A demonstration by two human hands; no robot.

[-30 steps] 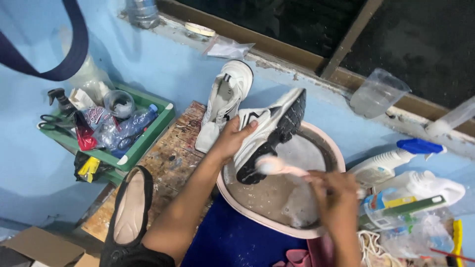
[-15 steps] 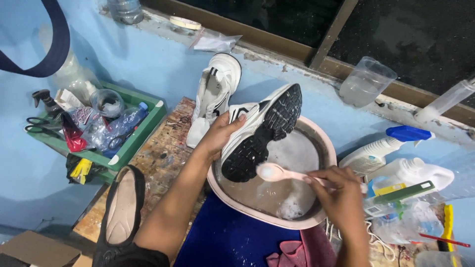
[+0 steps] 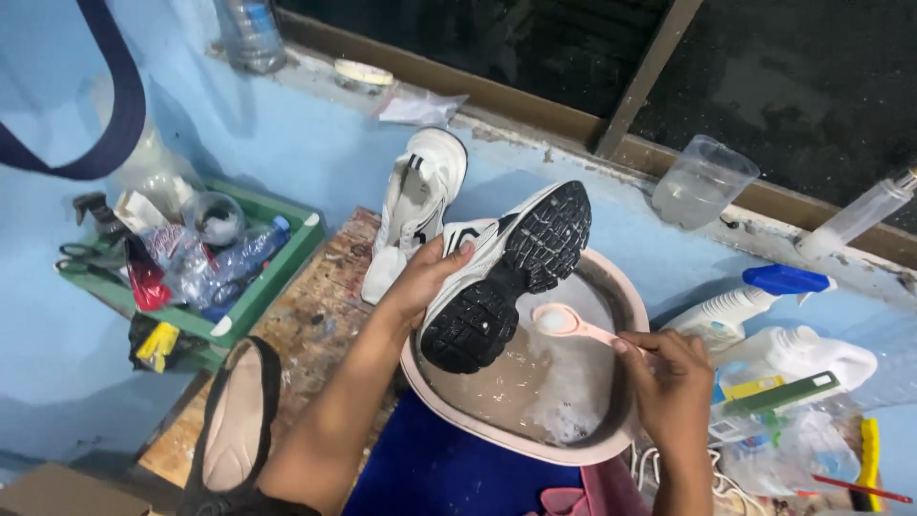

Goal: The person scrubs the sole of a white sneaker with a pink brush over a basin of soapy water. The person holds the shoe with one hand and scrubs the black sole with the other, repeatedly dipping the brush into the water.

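Our left hand grips the sneaker by its side, fingers wrapped round the upper, sole up and tilted over the pink basin. A second ago the brush lay lower, in the suds; now our right hand, fingers pinched shut on its handle, has lifted the head just beside the sole. Scrubbing looks about to resume. The other sneaker rests beyond our left fingers, against the blue wall.
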